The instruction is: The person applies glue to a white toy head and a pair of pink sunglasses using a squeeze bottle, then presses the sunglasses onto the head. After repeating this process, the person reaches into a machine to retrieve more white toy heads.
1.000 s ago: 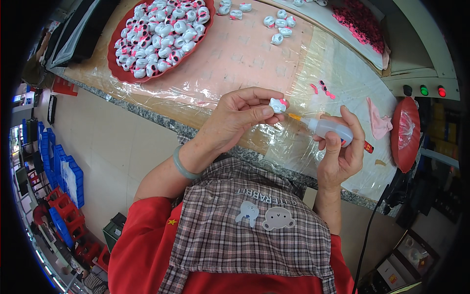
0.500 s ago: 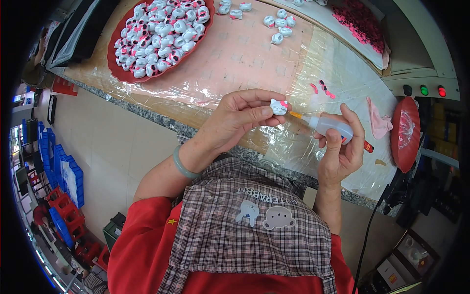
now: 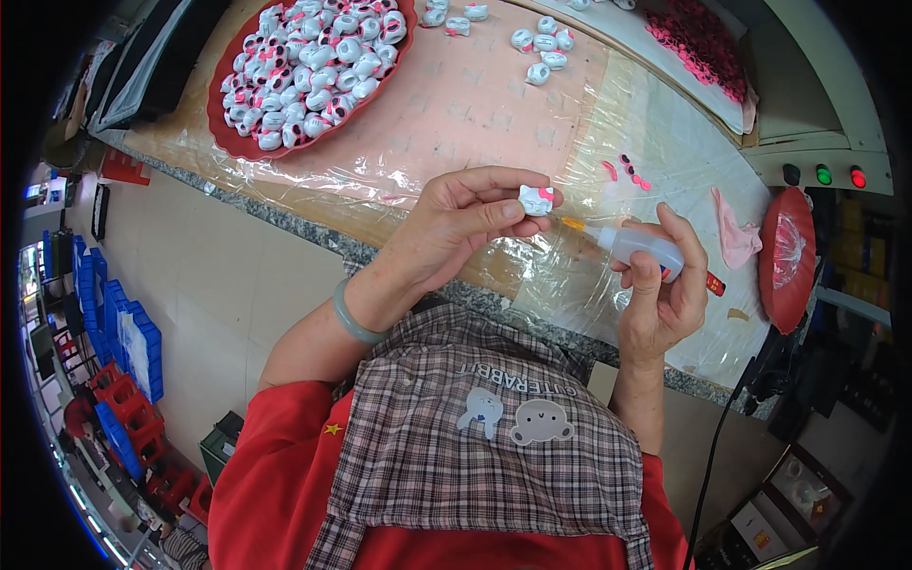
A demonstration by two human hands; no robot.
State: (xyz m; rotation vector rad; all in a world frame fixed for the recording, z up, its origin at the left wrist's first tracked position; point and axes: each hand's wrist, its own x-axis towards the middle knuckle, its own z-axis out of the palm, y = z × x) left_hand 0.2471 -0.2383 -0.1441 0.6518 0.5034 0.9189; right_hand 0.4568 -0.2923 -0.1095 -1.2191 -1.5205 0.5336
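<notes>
Pinched between the thumb and fingers of my left hand [image 3: 465,214] is a small white cat-head figurine [image 3: 537,200] with a pink bow. My right hand [image 3: 670,285] wraps round a translucent squeeze bottle [image 3: 646,249], its orange tip pointing left at the figurine with a small gap between them. Behind that hand shows the red end of a stick-like thing [image 3: 716,288]; its other part is hidden, so whether I hold it cannot be told. A few pink and black pieces [image 3: 632,173] lie on the plastic-covered table [image 3: 665,142] beyond the bottle.
A red scalloped basin [image 3: 228,138] heaped with white figurines stands at the far left. Several loose figurines [image 3: 545,44] sit at the back. Pink pieces [image 3: 698,47] are piled far right, near green and red lights [image 3: 840,177]. A pink cloth [image 3: 736,233] and red dish [image 3: 788,261] lie right.
My left hand has moved the figurine slightly left and up, away from the bottle tip, and turned its face more into view. My right hand has barely moved.
</notes>
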